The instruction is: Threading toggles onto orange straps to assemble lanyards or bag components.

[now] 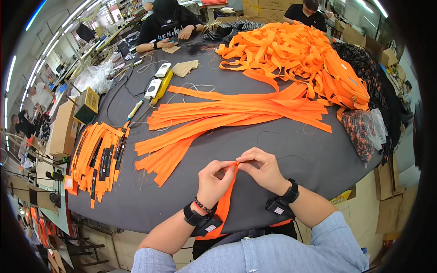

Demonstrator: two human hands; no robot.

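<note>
Left of our fingers (251,156) we see short orange straps (101,154), then our left hand (213,182) pinching the upper end of an orange ribbon (225,203) hanging below its fingers, long orange strips (218,109) beyond, our right hand (266,170) pinching that same end, and, farther right, an orange bag (345,78).

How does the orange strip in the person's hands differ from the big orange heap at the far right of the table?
The orange strip looks like one piece; the orange heap holds many.
The orange strip is pinched by the left hand and right hand; the orange heap is apart from both.
The orange strip runs down toward the person; the orange heap lies tangled.
Both are bright orange.
</note>
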